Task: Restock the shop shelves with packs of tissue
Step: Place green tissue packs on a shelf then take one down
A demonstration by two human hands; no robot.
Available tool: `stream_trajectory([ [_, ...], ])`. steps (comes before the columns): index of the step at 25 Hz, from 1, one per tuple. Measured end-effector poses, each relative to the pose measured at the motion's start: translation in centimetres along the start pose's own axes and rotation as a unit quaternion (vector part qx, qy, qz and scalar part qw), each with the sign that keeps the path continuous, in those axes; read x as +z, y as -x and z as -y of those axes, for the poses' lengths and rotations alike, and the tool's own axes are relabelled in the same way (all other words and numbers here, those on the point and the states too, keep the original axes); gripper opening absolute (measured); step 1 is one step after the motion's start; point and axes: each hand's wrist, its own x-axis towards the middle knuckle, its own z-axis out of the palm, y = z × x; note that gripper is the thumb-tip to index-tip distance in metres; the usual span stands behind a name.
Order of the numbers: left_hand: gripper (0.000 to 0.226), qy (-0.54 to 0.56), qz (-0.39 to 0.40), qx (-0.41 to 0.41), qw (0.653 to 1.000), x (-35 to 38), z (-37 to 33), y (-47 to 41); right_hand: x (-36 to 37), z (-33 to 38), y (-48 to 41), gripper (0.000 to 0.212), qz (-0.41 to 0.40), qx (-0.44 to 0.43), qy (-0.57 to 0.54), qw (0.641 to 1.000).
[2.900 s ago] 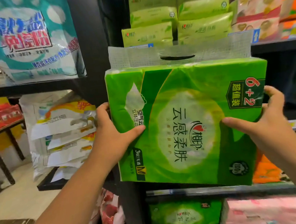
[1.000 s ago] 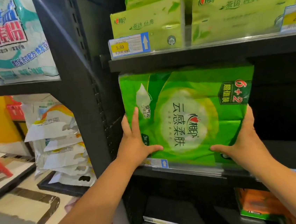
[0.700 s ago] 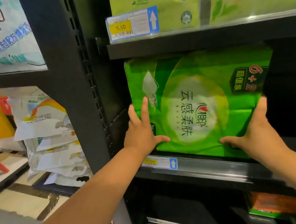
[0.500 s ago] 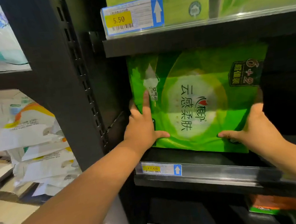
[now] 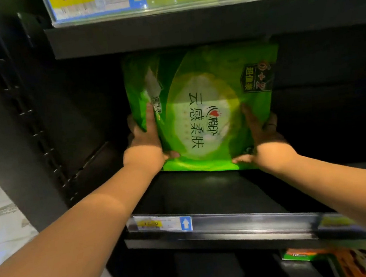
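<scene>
Since half a second ago the green tissue pack (image 5: 204,113) has gone further into the bay: then its lower edge stood a little behind the price-tag rail (image 5: 164,223), and now a broad strip of bare black shelf (image 5: 206,194) lies open between the rail and the pack. The arms reach in much deeper than before. The pack stands upright with its printed face to the front, its foot on the shelf board as far as I can tell, and its top close under the upper shelf (image 5: 166,31) at 12 o'clock. It sits near the back of the bay, a little apart from the dark side wall at 9 o'clock. For the task this looks like one pack all but placed, with room left in front of it and at 3 o'clock for more. The left hand (image 5: 146,142) is at about 8 o'clock on the pack. It lies flat against the left side, the fingers straight and pointing up, one of them across the front face, the thumb along the bottom edge. The right hand (image 5: 265,134) mirrors it at about 4 o'clock, its fingers straight up the right side and its thumb pointing inward under the lower corner. Neither hand is curled round the pack: both are spread flat and press it between them, more steering and pushing than gripping. The view is somewhat blurred, so the fingers behind the left edge cannot be made out. An orange pack (image 5: 359,259) shows on the shelf below, at 5 o'clock.
</scene>
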Motion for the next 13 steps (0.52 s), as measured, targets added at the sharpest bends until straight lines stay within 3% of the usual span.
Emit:
stream_trajectory([
  [5,0.123,-0.081,-0.033,0.0,0.996,1.6,-0.6,-1.5,1.1,-0.4,-3.4,0.125,0.011,-0.007,-0.034,0.999],
  [9,0.095,-0.244,-0.098,0.123,0.957,3.5,-0.5,-3.4,2.6,-0.8,-5.9,0.125,-0.019,-0.033,-0.012,0.999],
  [13,0.08,-0.261,-0.19,0.148,0.935,5.6,-0.4,-5.1,3.5,-1.7,-8.0,0.129,-0.05,-0.044,-0.044,0.997],
])
